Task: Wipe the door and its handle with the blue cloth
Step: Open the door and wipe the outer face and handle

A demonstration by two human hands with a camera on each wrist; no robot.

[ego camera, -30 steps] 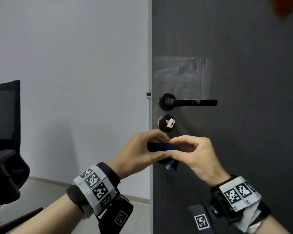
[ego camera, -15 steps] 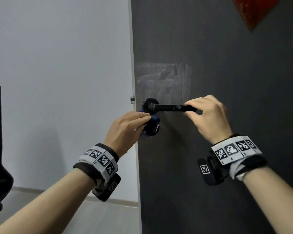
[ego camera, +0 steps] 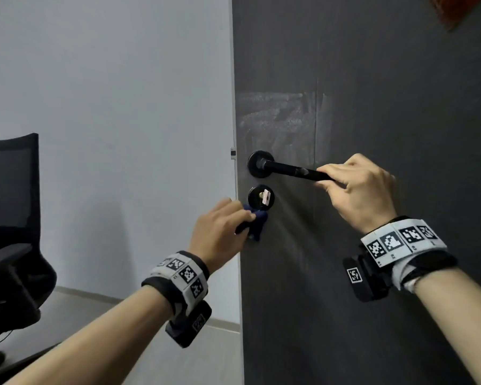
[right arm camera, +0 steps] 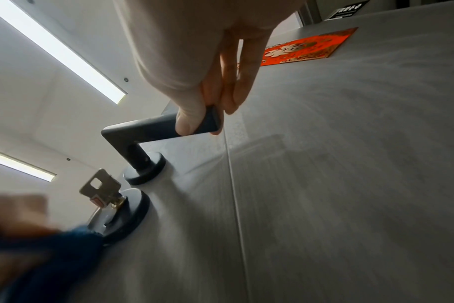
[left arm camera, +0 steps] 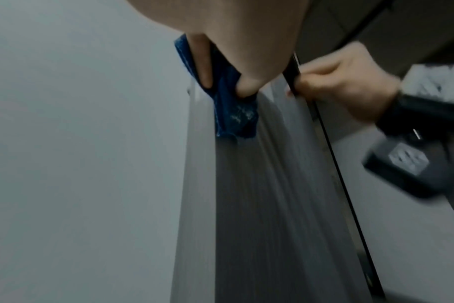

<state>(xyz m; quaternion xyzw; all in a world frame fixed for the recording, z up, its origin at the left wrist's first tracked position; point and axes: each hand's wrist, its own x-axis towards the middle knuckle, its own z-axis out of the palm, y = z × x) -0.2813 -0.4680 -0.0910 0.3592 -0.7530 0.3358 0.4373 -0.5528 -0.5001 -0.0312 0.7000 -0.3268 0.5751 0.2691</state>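
Observation:
The dark grey door point(ego camera: 372, 107) fills the right of the head view, with a pale wiped smear above its black lever handle point(ego camera: 286, 169). My right hand point(ego camera: 353, 187) grips the free end of the handle point(right arm camera: 153, 127), thumb under it. My left hand point(ego camera: 220, 232) holds the bunched blue cloth point(ego camera: 254, 219) against the door's left edge, just under the round lock plate point(ego camera: 260, 198) with its key point(right arm camera: 100, 185). In the left wrist view the fingers curl round the cloth point(left arm camera: 228, 102).
A black office chair point(ego camera: 9, 218) stands at the far left by the white wall point(ego camera: 109, 107). A red paper decoration point(right arm camera: 306, 48) is stuck high on the door. Grey floor lies below the wall.
My left hand with the cloth has dropped from beside the handle's rose to below the lock plate. My right hand stays gripping the handle's end.

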